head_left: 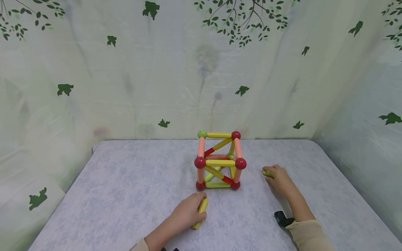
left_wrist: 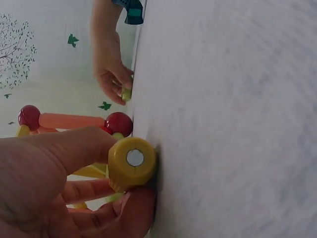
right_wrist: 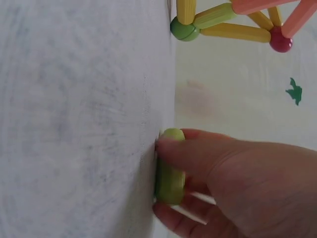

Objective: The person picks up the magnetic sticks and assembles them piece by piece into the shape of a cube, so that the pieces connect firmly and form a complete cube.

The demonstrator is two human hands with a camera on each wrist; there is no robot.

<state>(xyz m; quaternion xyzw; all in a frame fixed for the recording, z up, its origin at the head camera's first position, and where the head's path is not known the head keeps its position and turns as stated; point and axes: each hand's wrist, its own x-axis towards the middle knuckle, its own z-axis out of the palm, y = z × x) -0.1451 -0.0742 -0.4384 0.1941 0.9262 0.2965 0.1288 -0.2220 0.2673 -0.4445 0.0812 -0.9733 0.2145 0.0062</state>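
Observation:
On the table stands a cube-shaped frame of magnetic rods and balls point(head_left: 220, 163), with red and green balls joined by yellow, pink and green rods. Just in front of it my left hand point(head_left: 187, 211) grips a yellow magnetic rod point(head_left: 202, 206) low at the tabletop. Its metal end faces the left wrist view, where the yellow rod point(left_wrist: 130, 173) sits between thumb and fingers. To the right of the frame my right hand point(head_left: 281, 179) pinches a short green rod point(head_left: 268, 173). In the right wrist view this green rod point(right_wrist: 171, 181) lies along the table surface.
The table point(head_left: 141, 174) has a grey-blue mottled cover. A pale curtain point(head_left: 150, 76) with printed leaves and branches hangs behind it and along the sides. A black wrist camera point(head_left: 282, 219) is strapped to the right wrist.

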